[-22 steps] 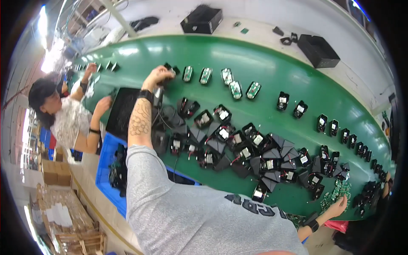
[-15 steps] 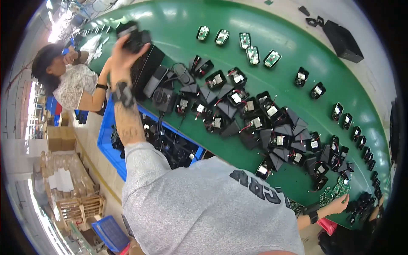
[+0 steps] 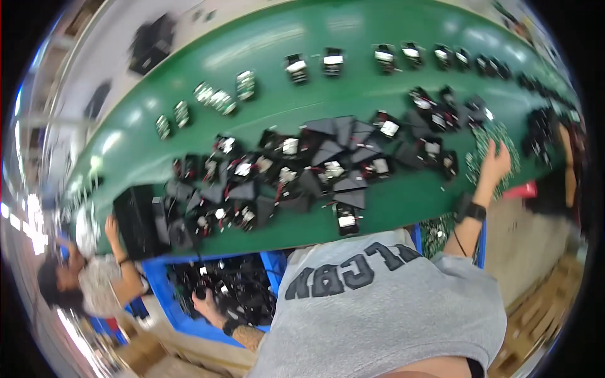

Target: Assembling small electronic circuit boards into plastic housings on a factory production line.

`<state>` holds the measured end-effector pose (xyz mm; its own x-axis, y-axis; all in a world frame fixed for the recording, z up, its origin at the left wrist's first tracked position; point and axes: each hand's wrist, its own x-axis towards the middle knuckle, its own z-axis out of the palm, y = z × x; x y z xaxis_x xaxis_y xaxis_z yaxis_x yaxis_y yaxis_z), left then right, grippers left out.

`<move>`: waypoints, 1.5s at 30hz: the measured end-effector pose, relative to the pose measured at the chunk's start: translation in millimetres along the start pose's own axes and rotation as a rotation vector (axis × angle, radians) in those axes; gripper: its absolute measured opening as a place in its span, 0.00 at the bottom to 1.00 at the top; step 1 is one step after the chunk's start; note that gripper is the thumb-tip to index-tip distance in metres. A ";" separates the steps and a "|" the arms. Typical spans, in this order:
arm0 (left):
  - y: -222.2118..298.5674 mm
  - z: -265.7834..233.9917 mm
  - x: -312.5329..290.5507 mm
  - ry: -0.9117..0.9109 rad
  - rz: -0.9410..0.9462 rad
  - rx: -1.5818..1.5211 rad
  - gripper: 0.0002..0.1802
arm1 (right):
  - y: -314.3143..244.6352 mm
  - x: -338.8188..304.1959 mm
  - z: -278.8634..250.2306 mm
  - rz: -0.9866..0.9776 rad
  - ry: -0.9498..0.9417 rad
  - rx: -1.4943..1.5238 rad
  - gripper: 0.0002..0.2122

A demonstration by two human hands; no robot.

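Seeing some black plastic casings [image 3: 333, 61] lined up, loads left heaped on the green surface [image 3: 265, 113], left hand [image 3: 210, 307] in the blue bin [image 3: 189, 325], right hand [image 3: 495, 165] at green circuit boards [image 3: 502, 133], can't tell whether fingers grip.

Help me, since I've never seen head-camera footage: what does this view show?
There's no machine here: a person works with bare hands, seen by a wide camera worn on their head, which bends straight edges. On the green table lie many black housings and a pile of small green circuit boards. The right hand is at that pile; the left hand is in a blue bin of black parts. I can't tell whether either hand grips anything.
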<state>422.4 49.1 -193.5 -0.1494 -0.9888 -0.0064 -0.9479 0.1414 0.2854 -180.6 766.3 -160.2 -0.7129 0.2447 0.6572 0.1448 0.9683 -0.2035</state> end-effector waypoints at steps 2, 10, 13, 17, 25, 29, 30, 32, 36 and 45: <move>28.7 -10.0 24.4 -0.256 -0.175 -0.363 0.32 | -7.3 -6.4 -24.4 -0.046 0.069 0.130 0.16; 336.6 -109.9 -21.5 0.141 0.708 -0.661 0.16 | 14.6 -58.6 -65.6 0.173 -0.172 -0.063 0.25; 428.1 -79.7 -88.0 -0.281 0.933 -0.647 0.18 | -13.6 -75.5 -66.4 0.167 -0.130 -0.033 0.31; 522.3 -48.5 -170.4 -0.811 1.521 -0.333 0.20 | -25.6 -69.7 -59.2 0.313 -0.184 -0.173 0.31; 577.6 -23.7 -238.1 -0.953 1.945 -0.091 0.20 | -52.5 -2.1 -64.7 0.149 -0.252 -0.162 0.22; 578.7 -19.4 -225.6 -1.053 1.855 -0.133 0.20 | -42.0 6.6 -51.8 0.289 -0.462 -0.134 0.22; 584.7 -23.7 -218.6 -1.039 1.762 -0.128 0.18 | -37.3 7.0 -50.0 0.280 -0.464 -0.124 0.22; 598.2 -26.6 -196.1 -0.878 1.630 -0.274 0.16 | -36.9 3.8 -47.2 0.270 -0.436 -0.083 0.22; 655.7 10.6 -121.0 -0.650 1.270 -0.372 0.18 | -27.2 -7.5 -45.7 0.182 -0.239 -0.098 0.19; 684.6 109.1 -19.0 -0.873 0.870 -0.443 0.25 | -8.2 -6.4 -50.3 0.499 -0.041 0.658 0.08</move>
<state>-254.4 170.0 -102.5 -0.9523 -0.2019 -0.2286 -0.3021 0.5201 0.7989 -142.7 759.3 -126.3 -0.6975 0.6240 0.3522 0.0292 0.5159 -0.8561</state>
